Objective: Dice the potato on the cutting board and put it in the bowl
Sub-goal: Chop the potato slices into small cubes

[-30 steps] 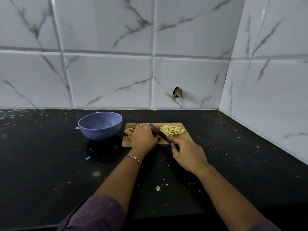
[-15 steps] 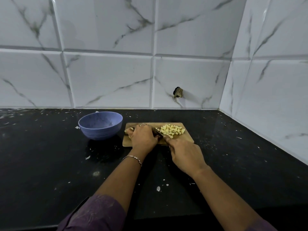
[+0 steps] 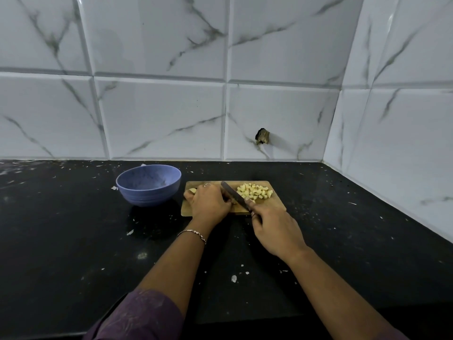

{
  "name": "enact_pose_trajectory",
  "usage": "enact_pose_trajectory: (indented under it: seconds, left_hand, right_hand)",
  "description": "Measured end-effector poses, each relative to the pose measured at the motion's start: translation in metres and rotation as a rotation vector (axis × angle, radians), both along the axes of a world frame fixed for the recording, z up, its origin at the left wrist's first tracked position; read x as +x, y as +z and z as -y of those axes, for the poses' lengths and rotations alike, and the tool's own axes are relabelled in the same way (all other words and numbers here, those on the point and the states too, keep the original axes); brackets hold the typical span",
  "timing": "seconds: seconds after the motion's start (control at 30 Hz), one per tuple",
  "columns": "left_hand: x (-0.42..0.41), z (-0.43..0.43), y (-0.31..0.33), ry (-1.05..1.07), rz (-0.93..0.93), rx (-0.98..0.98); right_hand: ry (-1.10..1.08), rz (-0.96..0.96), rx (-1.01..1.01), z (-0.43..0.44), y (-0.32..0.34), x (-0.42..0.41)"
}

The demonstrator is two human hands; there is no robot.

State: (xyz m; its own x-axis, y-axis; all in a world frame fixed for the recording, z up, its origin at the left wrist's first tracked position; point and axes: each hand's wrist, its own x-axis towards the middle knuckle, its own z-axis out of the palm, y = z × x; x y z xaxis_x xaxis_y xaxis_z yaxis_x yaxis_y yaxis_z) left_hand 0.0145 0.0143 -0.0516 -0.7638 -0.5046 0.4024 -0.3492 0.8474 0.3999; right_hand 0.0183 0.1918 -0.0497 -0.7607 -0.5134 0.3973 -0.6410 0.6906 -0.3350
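Observation:
A small wooden cutting board (image 3: 274, 204) lies on the black counter. On its left half my left hand (image 3: 208, 204) curls over the uncut potato piece (image 3: 192, 191), of which only a pale end shows. My right hand (image 3: 274, 229) grips the knife (image 3: 232, 196) by its handle, the dark blade slanting up to the left beside my left hand's fingers. A pile of pale yellow potato dice (image 3: 255, 191) sits on the board's right half. The blue bowl (image 3: 148, 185) stands just left of the board, with no potato visible in it.
The black counter (image 3: 73, 241) is speckled with white flecks and scraps. White marble tiles rise behind and on the right, meeting in a corner. A dark chipped hole (image 3: 262, 136) marks the back wall above the board.
The knife blade dropped toward the board half a second ago and is now lifted and drawn back, tip pointing up-left. My left hand has stayed on the potato piece.

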Motion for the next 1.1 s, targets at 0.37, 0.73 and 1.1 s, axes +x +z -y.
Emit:
enact_pose_trajectory:
  seconds: [0.37,0.73,1.1]
  left_hand:
    - [-0.004,-0.001,-0.003,0.006,0.009,-0.01]
    - [-0.004,-0.007,-0.004,0.035,0.005,-0.054]
    - [-0.002,-0.012,0.0,0.048,0.024,-0.096]
  right_hand:
    - [0.006,0.085,-0.049,0.001,-0.003,-0.004]
    - [0.045,0.086,-0.024,0.003,-0.001,-0.005]
    - [0.044,0.032,0.057,0.008,-0.001,-0.004]
